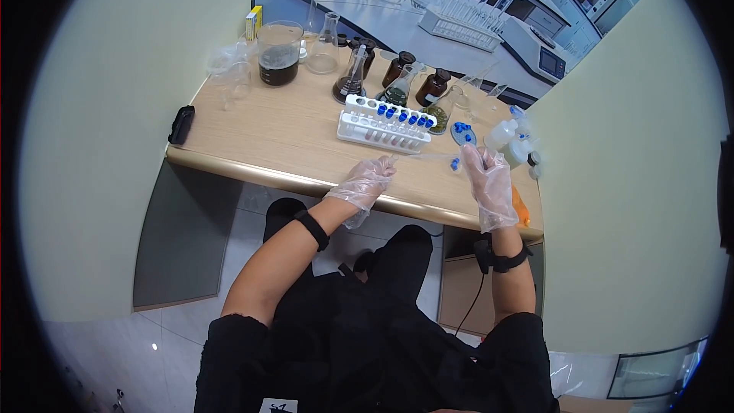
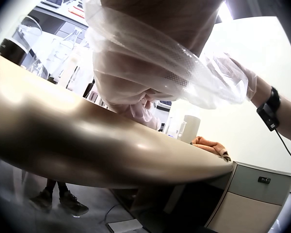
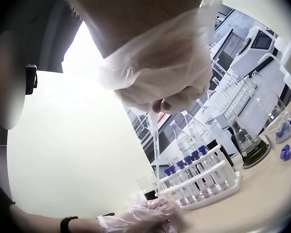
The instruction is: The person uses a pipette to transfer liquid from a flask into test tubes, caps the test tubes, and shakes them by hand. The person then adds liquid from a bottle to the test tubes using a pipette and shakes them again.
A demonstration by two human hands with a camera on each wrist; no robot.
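Both hands wear clear plastic gloves. My right hand [image 1: 490,180], raised over the desk's right side, pinches one end of a long, thin clear plastic dropper [image 1: 428,156]. The dropper [image 3: 156,150] runs across to my left hand [image 1: 367,181], whose curled fingers are at its other end by the desk's front edge. What lies inside the left fingers is hidden. Just behind the left hand stands a white test tube rack [image 1: 382,136] with several tubes; most have blue caps [image 3: 186,160]. A loose blue cap [image 1: 456,164] lies below the right fingertips.
Behind the rack stand flasks of dark and green liquid [image 1: 394,95] and brown bottles [image 1: 433,89]. A beaker of dark liquid [image 1: 279,69] is at back left. A dish of blue caps [image 1: 463,134], white bottles [image 1: 501,134] and an orange cloth [image 1: 521,208] are at right.
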